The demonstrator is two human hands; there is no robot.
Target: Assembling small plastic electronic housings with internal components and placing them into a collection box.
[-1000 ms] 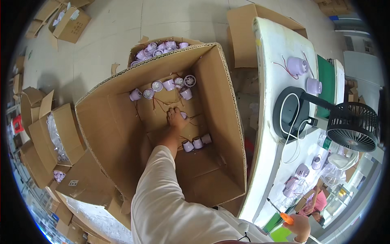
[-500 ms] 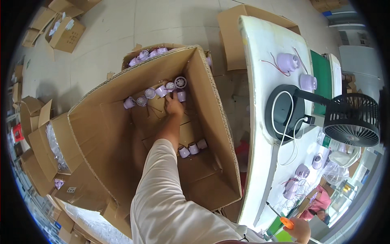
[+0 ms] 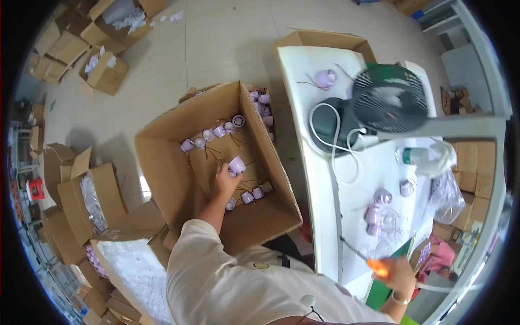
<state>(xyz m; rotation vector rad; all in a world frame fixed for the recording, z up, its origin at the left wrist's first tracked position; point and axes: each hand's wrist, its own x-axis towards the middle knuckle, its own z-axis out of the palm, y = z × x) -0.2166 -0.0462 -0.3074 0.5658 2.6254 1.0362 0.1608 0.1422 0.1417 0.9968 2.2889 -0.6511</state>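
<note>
Lilac plastic cup-shaped housing (image 3: 237,164) is in the left hand (image 3: 225,180) — fingers wrapped round its left and near side, mid-carton, between two groups of matching parts. Can't tell if it touches the floor of the big cardboard carton (image 3: 162,173). Far row (image 3: 219,131): six housings side by side near the far wall, some with a vaned end showing, thin dark leads trailing toward the near side. Near row (image 3: 258,193): three together right of the forearm, plus a single housing (image 3: 231,204) just beside the forearm, left of them. Right hand (image 3: 400,277) is out at near right, slightly blurred, gripping a screwdriver (image 3: 355,249) by its orange handle (image 3: 378,267) — shaft points far-left, over the near part of the white worktable (image 3: 319,216). Far end of the table: a wired housing (image 3: 325,79), then a black desk fan (image 3: 389,100) with a white cable (image 3: 335,168) looped by its base. Nearer, more lilac parts (image 3: 374,216); a clear plastic bag (image 3: 447,197) at the right edge. Second carton behind the first, piled housings (image 3: 260,105) showing past its right wall. Far left: open carton (image 3: 108,73) with white scraps. Right, past the table: a co-worker's pink top (image 3: 440,255).
</note>
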